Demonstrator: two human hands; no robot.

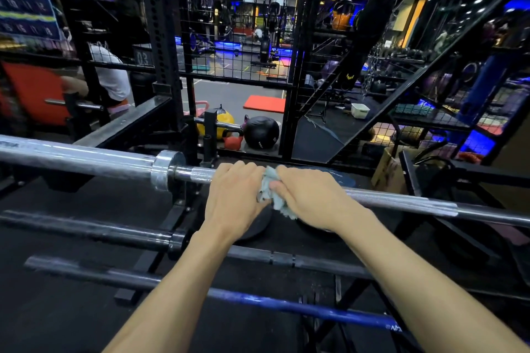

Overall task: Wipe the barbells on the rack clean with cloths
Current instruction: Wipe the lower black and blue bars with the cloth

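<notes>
Altogether three barbells lie across the black steel rack point(160, 249), and one cloth is in use. Highest and farthest from the person is the bright chrome barbell with its thick sleeve and collar point(86, 156), running from the rack's left edge down toward the right edge. Both hands meet on its knurled shaft just right of the collar. The left hand point(233, 199) curls its fingers over the bar, and the right hand point(308, 195) does the same just beside it; between them they pinch one crumpled pale blue-grey cloth point(274, 190), which is bunched against the shaft and hangs a little below it. The two bare forearms reach in from the bottom edge of the view.

Nearer the person lies the dark grey steel barbell point(94, 231), and nearest of all the third, a dark bar with a blue-coated shaft point(301, 305); both rest untouched.

Behind the rack stands a black wire-mesh partition point(238, 37). On the floor beyond it are two medicine balls, one yellow point(226, 119) and one black point(261, 132), beside one red kettlebell point(233, 142) and one red floor mat point(265, 103).
</notes>
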